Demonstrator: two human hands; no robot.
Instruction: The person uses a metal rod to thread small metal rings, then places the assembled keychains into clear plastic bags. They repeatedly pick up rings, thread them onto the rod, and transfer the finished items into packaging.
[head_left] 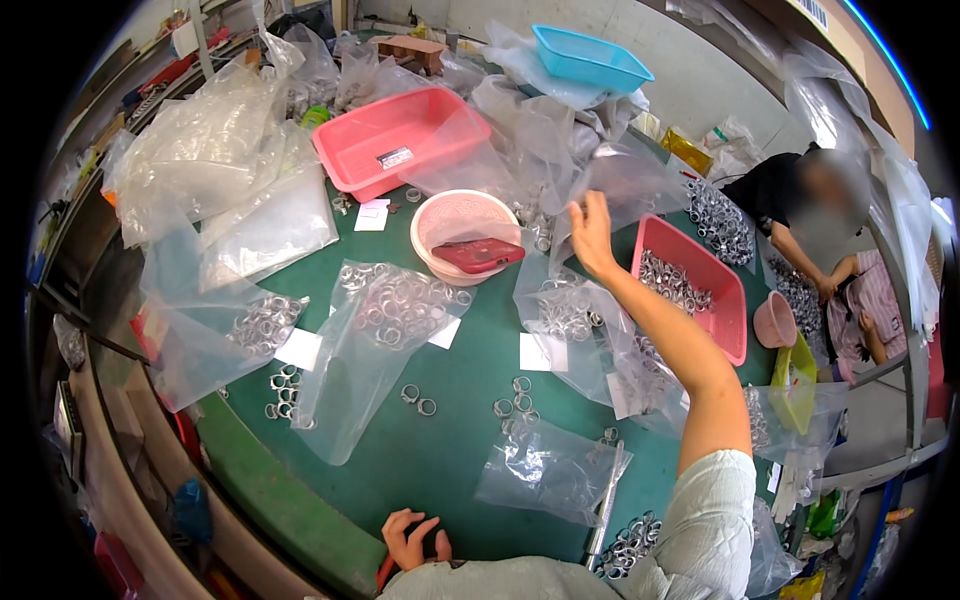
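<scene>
My right hand (pixel 593 238) reaches over the table beside a pink tray (pixel 742 320) filled with metal rings. Its fingers stretch up against a clear plastic bag (pixel 640 185); no firm grip shows. Near the front edge my left hand (pixel 408 538) rests with its fingers bent and apart, holding nothing visible. Between my hands lie a flat clear bag (pixel 545 475), a few loose rings (pixel 522 400) and a white paper slip (pixel 543 352). Clear bags of metal rings (pixel 395 305) spread across the green table. A red phone (pixel 478 255) leans on a round pink basket (pixel 430 215).
A larger pink tray (pixel 345 165) and a light blue tray (pixel 592 60) stand at the back among heaped plastic bags (pixel 200 140). A metal rod (pixel 606 505) and a ring pile (pixel 632 545) lie front right. At far right, another person (pixel 775 195) works beside more rings.
</scene>
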